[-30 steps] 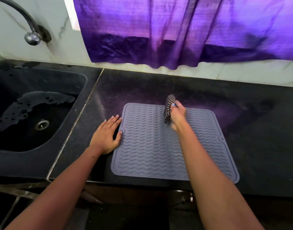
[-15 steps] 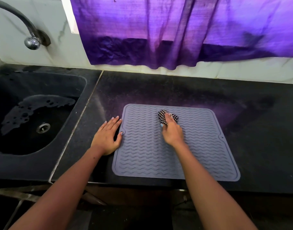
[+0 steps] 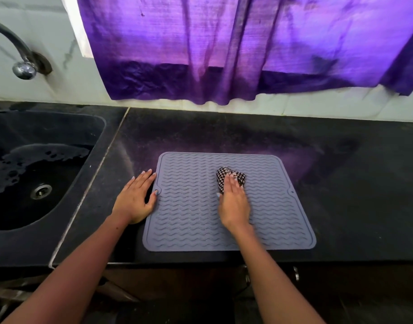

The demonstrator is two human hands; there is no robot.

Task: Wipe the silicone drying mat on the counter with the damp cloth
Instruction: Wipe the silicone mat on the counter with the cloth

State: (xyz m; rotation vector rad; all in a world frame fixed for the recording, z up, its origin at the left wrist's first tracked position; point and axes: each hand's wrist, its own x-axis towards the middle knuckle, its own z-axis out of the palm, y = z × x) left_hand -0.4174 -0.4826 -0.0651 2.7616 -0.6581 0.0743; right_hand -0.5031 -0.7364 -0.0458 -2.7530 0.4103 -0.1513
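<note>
Wiping the grey drying mat (image 3: 193,206) with a checked cloth (image 3: 229,177) on the dark counter (image 3: 341,183)
The right hand (image 3: 234,202) is pressing the bunched cloth down near the mat's middle with flat fingers; the left hand (image 3: 135,199) is lying flat, bracing the mat's left edge. Spreading the cloth and following the wavy ridges would probably be cleaning better; sink (image 3: 100,127), tap (image 3: 24,70) and curtain (image 3: 224,54) are sitting well apart, blocking nothing
</note>
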